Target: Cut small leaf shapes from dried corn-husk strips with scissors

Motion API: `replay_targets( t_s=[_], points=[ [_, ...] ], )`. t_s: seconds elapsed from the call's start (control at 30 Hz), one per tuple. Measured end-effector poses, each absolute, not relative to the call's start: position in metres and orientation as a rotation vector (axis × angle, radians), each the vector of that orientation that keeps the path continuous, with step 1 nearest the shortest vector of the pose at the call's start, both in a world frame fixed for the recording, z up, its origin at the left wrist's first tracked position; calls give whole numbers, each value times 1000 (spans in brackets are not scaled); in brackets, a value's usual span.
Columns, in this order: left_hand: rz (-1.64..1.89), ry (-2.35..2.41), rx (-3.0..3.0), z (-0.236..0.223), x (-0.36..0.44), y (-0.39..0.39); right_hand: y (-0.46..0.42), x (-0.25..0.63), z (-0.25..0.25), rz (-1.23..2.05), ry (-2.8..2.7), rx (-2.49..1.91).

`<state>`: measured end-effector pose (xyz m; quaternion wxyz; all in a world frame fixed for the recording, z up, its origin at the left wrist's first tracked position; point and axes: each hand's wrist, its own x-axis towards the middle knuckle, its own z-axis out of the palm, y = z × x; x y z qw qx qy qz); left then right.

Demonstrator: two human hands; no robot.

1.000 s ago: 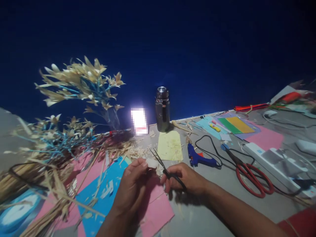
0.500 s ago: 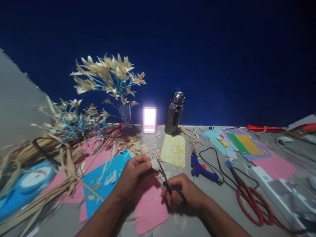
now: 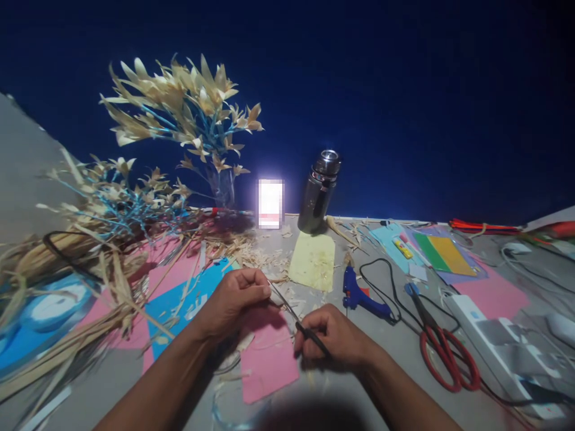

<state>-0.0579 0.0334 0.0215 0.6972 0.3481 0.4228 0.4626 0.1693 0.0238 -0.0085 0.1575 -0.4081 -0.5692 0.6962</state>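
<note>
Between the thumb and fingers of my left hand [image 3: 240, 299] is a small pale piece [image 3: 273, 294], pinched and mostly hidden; I cannot tell its material. My right hand [image 3: 332, 336] is closed round the handles of small dark scissors [image 3: 287, 307]. Their blades point up and left, reaching the pale piece at my left fingertips. Below the hands a pink sheet [image 3: 269, 371] lies on the grey table [image 3: 368, 383]. A yellow sheet [image 3: 313, 263] sits just beyond the scissors.
A blue glue gun [image 3: 363, 299], red-handled scissors [image 3: 444, 347] and a white power strip [image 3: 487, 347] lie right, with cords. At the back stands a metal flask [image 3: 318, 194] beside a bright blurred panel [image 3: 270, 203]. Dried flowers [image 3: 179, 108], husk strips [image 3: 90, 335] and blue paper [image 3: 179, 311] fill the left.
The scissor blades have swung closer to my left fingertips and now look nearly closed. The pale piece shows less than before. The whole view has shifted with my head.
</note>
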Motion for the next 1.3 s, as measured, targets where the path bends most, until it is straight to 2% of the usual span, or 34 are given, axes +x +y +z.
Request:
replay_targets(
  t_s=[0.8,1.1,1.3],
  points=[
    [982,893,707,13,-65,36,23,169,-21,2007,-1532,-1219],
    [961,854,460,9,-35,16,20,159,-21,1735,-1079,-1102],
    [908,873,438,2,-17,5,17,158,-23,1630,-1081,-1111]
  ],
)
